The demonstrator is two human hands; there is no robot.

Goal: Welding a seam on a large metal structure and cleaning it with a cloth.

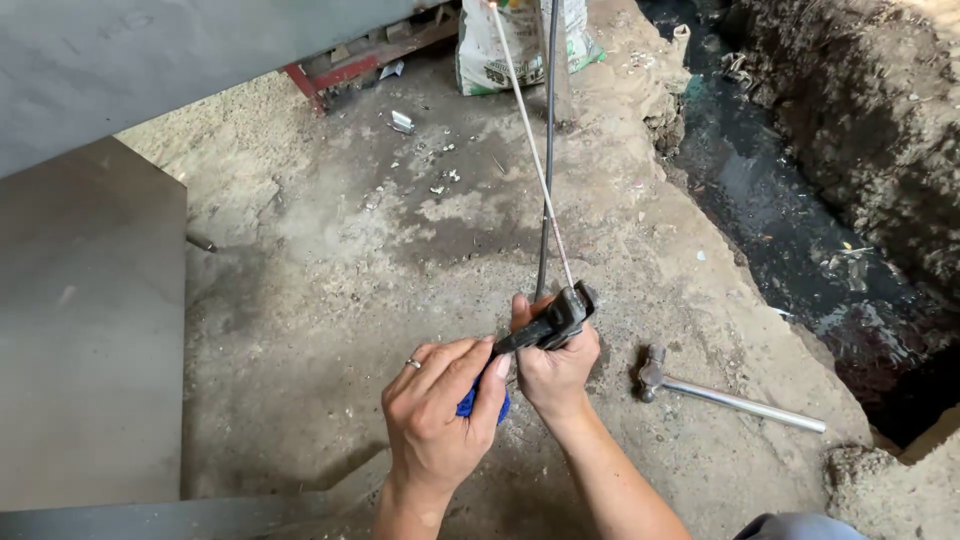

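Left hand (435, 410) fingers clamped on blue-handled wrench (535, 332); right hand (555, 365) fingers clamped on dark cable (547, 180) at frame center. Hammer (730, 397) lies lower right.

We stand on a rough floor (330, 250) of cracked concrete and packed dirt, dusty and stained darker just beyond the grip. To the left of the grip rise flat grey metal sheets (90, 330), one leaning overhead at the far left. Well beyond the grip, a printed white sack (490, 50) rests against red-painted framing (340, 75), with small scraps of debris (402, 122) scattered before it. To the right of the grip runs a deep earthen trench (800, 230) holding black standing water. Daylight falls evenly, casting soft shadows.
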